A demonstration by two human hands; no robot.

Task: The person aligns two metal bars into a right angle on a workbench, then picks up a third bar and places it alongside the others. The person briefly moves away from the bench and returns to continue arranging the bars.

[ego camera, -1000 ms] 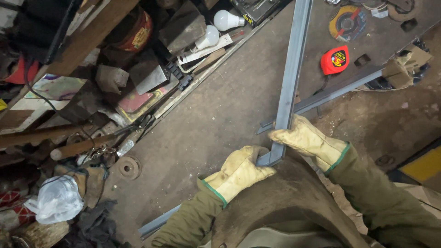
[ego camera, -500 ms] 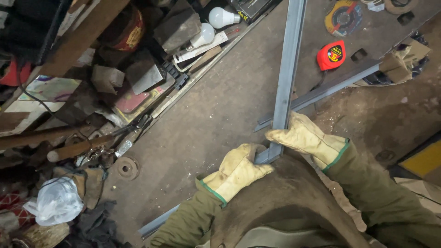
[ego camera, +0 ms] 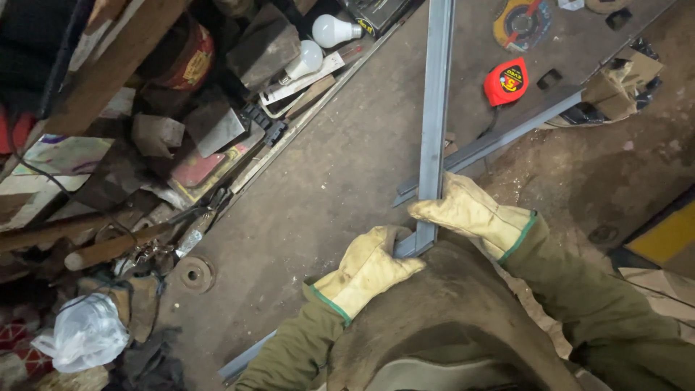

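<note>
A gritty grey metal bench (ego camera: 340,181) fills the middle of the view, with a cluttered heap of scrap along its left side and a dirt floor (ego camera: 615,174) to the right. Both hands wear pale yellow leather gloves with green cuffs. The left hand (ego camera: 369,268) has its fingers curled tight around the near end of a long grey steel bar (ego camera: 436,94), which runs straight away up the bench to the top edge of the view. The right hand (ego camera: 470,211) lies over the same bar just beyond the left, fingers pressed together and wrapped on it from the right. A second steel bar (ego camera: 507,137) crosses under the first at a slant, its far end by a tan glove (ego camera: 615,83) lying at the bench edge. A red tape measure (ego camera: 504,81) sits just right of the held bar, and a cutting disc (ego camera: 523,22) lies beyond it. Two white light bulbs (ego camera: 318,43) rest among the clutter at the left, and a crumpled plastic bag (ego camera: 85,333) lies at the lower left
</note>
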